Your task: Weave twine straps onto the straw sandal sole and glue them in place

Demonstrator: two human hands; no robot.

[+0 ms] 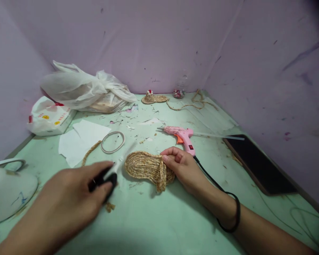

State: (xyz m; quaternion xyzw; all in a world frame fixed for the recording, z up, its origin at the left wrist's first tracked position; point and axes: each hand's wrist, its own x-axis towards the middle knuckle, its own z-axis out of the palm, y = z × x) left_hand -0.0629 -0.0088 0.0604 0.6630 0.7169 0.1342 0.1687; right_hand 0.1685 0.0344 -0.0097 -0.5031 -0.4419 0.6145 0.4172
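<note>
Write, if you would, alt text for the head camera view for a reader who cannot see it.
A right hand holds one end of a small woven straw slipper on a green table, while the left hand grips a blurred black-handled tool beside it. A pink glue gun lies just behind, with plastic bags at the back left.

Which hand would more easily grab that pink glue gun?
Probably the right hand: it rests just beside the pink glue gun, though it pinches the woven rope piece. The left hand grips a black-handled tool.
</note>
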